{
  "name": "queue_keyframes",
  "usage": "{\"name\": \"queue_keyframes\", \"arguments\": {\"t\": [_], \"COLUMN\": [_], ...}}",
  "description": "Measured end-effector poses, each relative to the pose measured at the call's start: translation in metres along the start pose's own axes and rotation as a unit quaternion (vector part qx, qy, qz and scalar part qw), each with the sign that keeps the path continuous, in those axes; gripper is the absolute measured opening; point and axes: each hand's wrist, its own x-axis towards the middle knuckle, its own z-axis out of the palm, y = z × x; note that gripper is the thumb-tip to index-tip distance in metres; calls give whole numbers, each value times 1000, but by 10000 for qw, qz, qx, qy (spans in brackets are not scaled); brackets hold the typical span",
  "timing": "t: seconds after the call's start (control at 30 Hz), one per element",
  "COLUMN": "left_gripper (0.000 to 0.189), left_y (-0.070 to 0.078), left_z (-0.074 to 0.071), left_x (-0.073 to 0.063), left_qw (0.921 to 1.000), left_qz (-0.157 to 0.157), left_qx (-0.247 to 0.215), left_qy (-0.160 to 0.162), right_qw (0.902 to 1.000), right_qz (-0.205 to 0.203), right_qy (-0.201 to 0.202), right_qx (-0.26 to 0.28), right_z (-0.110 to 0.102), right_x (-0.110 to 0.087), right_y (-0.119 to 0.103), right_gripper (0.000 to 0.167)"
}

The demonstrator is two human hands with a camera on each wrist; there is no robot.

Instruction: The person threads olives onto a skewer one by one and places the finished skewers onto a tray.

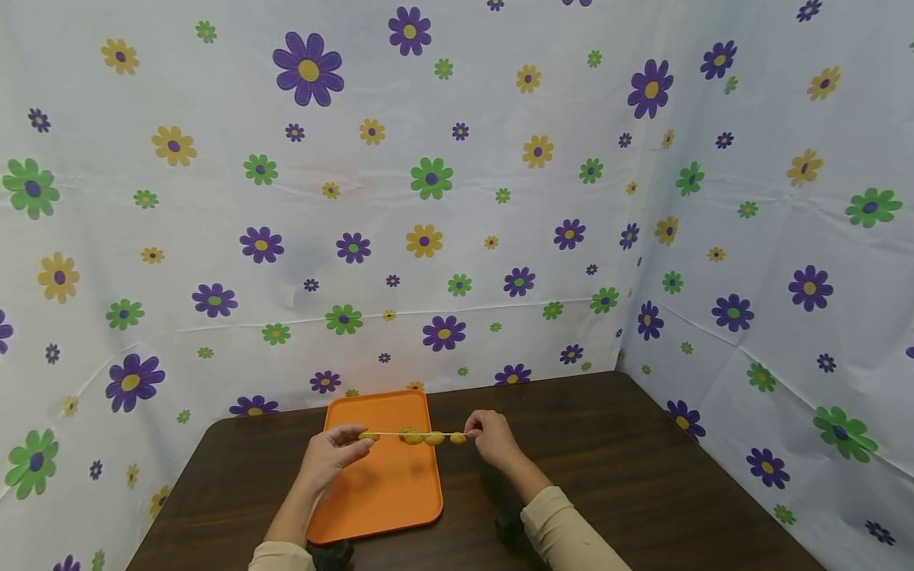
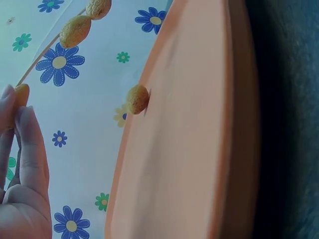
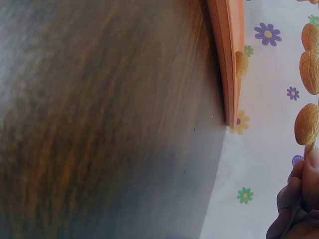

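Note:
A thin wooden skewer point(image 1: 387, 434) is held level above the tray, with several small yellow oval fruits point(image 1: 434, 438) threaded on it, their skin wrinkled. My left hand point(image 1: 332, 456) pinches another such fruit point(image 2: 22, 94) between thumb and fingers at the skewer's left end. At the opposite end, the thumb and fingers of my right hand point(image 1: 493, 438) grip the stick, just beyond the last threaded fruit point(image 3: 306, 124). A loose fruit point(image 2: 137, 99) lies on the orange tray point(image 1: 378, 500), near its far end.
The tray lies on a dark brown wooden table point(image 1: 571, 444), left of its middle. A white flowered cloth point(image 1: 485, 270) hangs behind the table and along its right side. Dark objects point(image 1: 332, 553) show beneath both forearms at the near edge.

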Motion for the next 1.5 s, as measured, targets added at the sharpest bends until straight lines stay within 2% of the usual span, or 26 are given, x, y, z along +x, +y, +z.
{"name": "queue_keyframes", "arguments": {"t": [0.2, 0.6, 0.83, 1.5], "left_gripper": [31, 29, 27, 30], "left_y": [-1, -1, -3, -9], "left_z": [1, 5, 8, 8], "left_x": [-2, -6, -5, -6], "left_qw": [9997, 9999, 9998, 9992], "left_qz": [-77, -132, -187, -241], "left_qx": [-190, 109, 66, -52], "left_qy": [133, 3, 24, -305], "right_qw": [10000, 10000, 9999, 9998], "right_qz": [14, 43, 37, -135], "right_qy": [5, -22, -111, -144], "right_qx": [-3, -84, -43, -87], "right_z": [0, 3, 6, 10], "right_x": [0, -2, -1, -6], "right_y": [-1, -1, 1, -2], "right_gripper": [20, 21, 22, 21]}}
